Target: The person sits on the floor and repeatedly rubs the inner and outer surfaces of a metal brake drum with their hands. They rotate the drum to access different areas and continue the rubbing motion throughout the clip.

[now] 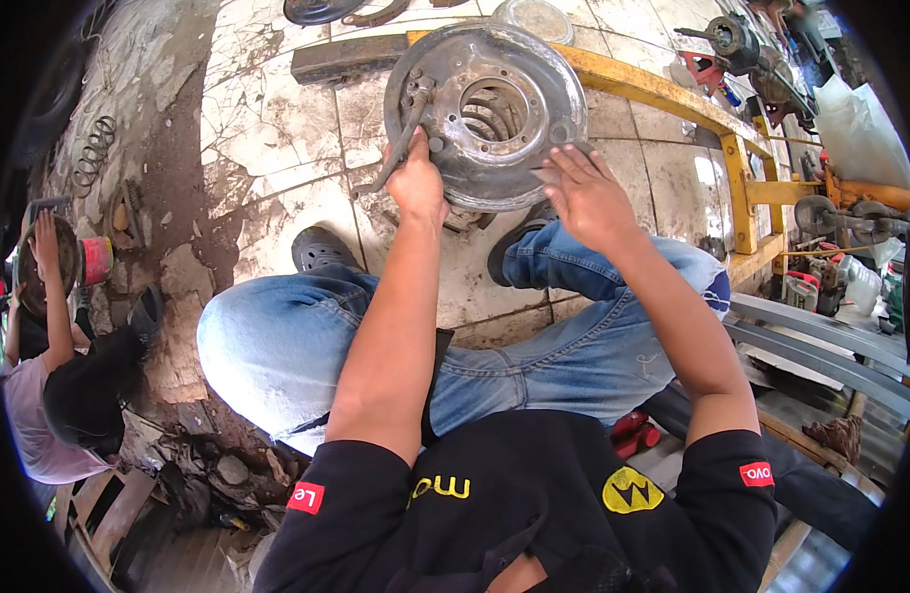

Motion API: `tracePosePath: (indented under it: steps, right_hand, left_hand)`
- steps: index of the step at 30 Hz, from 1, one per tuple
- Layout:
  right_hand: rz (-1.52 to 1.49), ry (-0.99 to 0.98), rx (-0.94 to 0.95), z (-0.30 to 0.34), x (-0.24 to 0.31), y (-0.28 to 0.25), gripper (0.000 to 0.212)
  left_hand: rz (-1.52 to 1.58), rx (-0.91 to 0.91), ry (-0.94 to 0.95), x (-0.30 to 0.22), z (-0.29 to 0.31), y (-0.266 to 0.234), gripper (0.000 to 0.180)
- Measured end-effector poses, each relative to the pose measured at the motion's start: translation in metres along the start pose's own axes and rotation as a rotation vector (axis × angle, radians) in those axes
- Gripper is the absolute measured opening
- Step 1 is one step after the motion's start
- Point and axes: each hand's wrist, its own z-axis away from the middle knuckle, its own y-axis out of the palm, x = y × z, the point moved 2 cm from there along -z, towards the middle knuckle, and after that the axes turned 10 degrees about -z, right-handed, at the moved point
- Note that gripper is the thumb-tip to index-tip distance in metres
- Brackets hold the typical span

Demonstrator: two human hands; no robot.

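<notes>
the person sits low on the tiled floor (277,128) in blue jeans, knees spread, with a round grey brake backing plate (487,111) standing nearly upright just ahead of the black shoes (322,249). the plate is grimy, with a big round hole in its middle through which a coil spring (487,117) shows.

the left hand (415,183) is at the plate's lower left rim, its grip pressed together around a dark metal lever (404,138) that runs up along the plate's face to a fitting near the upper left edge. the right hand (585,193) rests against the plate's lower right edge, its grip spread, fingers (559,173) flat and fanned out on the rim, pinching nothing.

behind the plate a yellow steel frame (672,99) runs off to the right and bends downward, and a dark steel bar (341,57) lies along the floor at its left end. farther right sit greasy machine parts (850,212) and a white plastic bag (855,128). long grey metal strips (821,341) lie by the person's right knee.

at the far left another person in a pale shirt (35,425) crouches well apart, a hand (45,237) laid on another round plate (45,265), with a red can (97,260) just beside it. loose springs (91,148) lie on the dirty ground above.
</notes>
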Motion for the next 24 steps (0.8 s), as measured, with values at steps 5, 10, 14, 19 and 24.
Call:
tracePosePath:
  steps: [5,10,14,19,24]
  right_hand:
    - [-0.105,0.019,-0.112,0.004,0.056,0.028,0.054]
    - [-0.135,-0.047,0.009,-0.009,0.032,0.011,0.056]
    - [-0.018,0.160,-0.092,-0.017,-0.012,0.002,0.062]
    - [-0.091,-0.025,-0.001,-0.012,0.060,0.018,0.068]
    - [-0.009,0.084,0.058,-0.016,0.007,-0.004,0.074]
  left_hand:
    - [0.053,-0.014,0.015,-0.012,0.007,0.008,0.038]
    - [0.109,-0.041,-0.013,-0.013,0.006,-0.001,0.034]
    - [0.099,-0.069,-0.060,-0.021,0.011,0.009,0.038]
    - [0.082,-0.060,-0.009,-0.013,0.002,0.007,0.043]
    - [0.070,-0.053,0.076,-0.003,-0.004,0.004,0.040]
